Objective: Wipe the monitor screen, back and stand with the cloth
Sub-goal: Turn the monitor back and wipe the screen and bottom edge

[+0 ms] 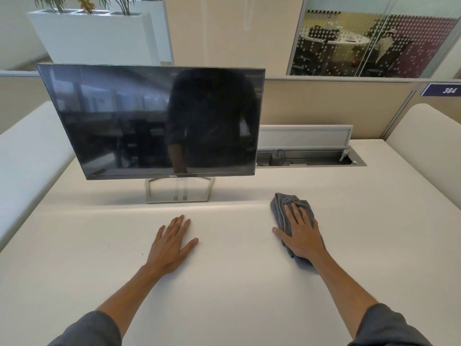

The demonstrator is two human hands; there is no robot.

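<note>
Monitor [149, 121]: glossy black screen, mirror-like, showing reflections of a person and windows; thin dark bezel, smooth, with a pale logo on the lower edge. Stand [179, 189]: brushed silver metal, open frame, satin sheen. Cloth [284, 213]: grey fabric, soft, matt, slightly napped, folded with a stitched hem showing. Desk [224, 283]: off-white top, smooth, matt, with a few tiny dark specks. Cable tray [309, 158]: grey metal trough, dull finish, with a pale smooth lid [304, 136] raised. Partition [324, 103]: beige panel, matt, with silver metal trim. Planter [94, 38]: white, smooth, semi-gloss. Glass wall [374, 41]: clear, glossy, with a frosted dot pattern. Sleeves [92, 330]: dark grey woven cloth, matt.
</note>
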